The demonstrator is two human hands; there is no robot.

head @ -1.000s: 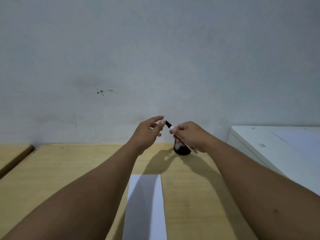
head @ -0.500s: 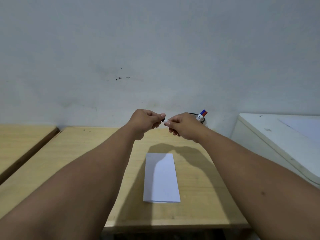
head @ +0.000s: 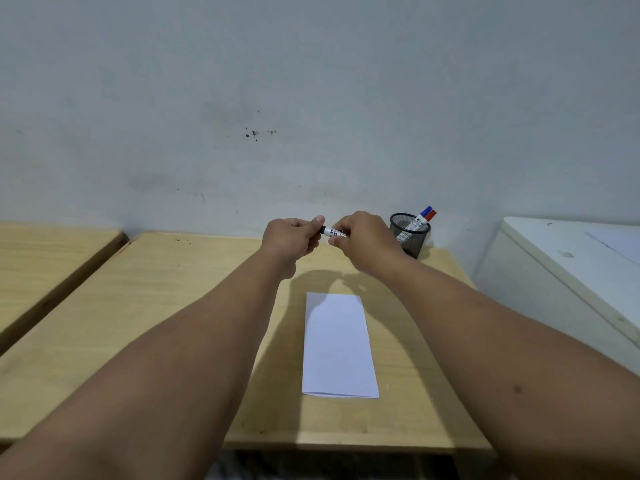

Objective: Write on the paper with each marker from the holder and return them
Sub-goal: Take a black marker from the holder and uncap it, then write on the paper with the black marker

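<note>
A white marker with a black cap (head: pixel 331 232) is held level between my two hands above the far part of the wooden table (head: pixel 166 306). My left hand (head: pixel 291 239) grips the black cap end, and my right hand (head: pixel 363 240) grips the white barrel. A folded white paper (head: pixel 337 344) lies on the table below and nearer to me. To the right of my right hand stands a black mesh holder (head: pixel 408 235) against the wall, holding a blue-capped marker (head: pixel 425 213) and a red-capped marker (head: pixel 430 215).
A second wooden table (head: pixel 41 258) sits to the left across a narrow gap. A white cabinet top (head: pixel 571 258) stands at the right. A grey wall (head: pixel 311 98) runs right behind the table.
My left hand went from open to closing on the marker's cap. The view has tilted down, so the holder and more of the paper show.
</note>
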